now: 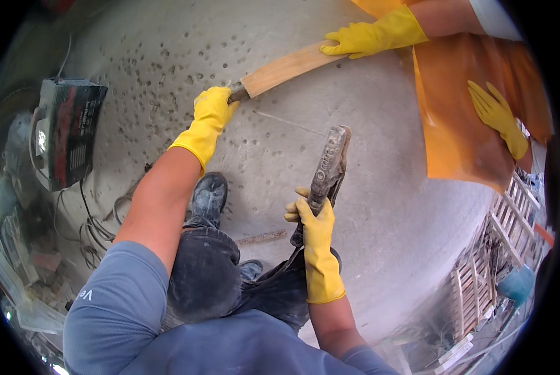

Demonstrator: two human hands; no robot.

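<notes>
Head view: left hand (211,115) in yellow rubber glove is closed round the grey metal end of a flat pale wooden board (289,67), lying on the pitted grey concrete dome (367,187). A co-worker's yellow-gloved hand (370,36) presses the board's far end. Right hand (314,228) grips a dusty, mortar-caked metal clamp tool (329,165), upright above the concrete. Joint between metal end and board hidden by fingers. Co-worker's orange apron (461,119) cut off by the rim.

A dark boxy machine (64,131) at the left rests on the grey concrete surface (386,206), carrying a red and black printed label on its side.
</notes>
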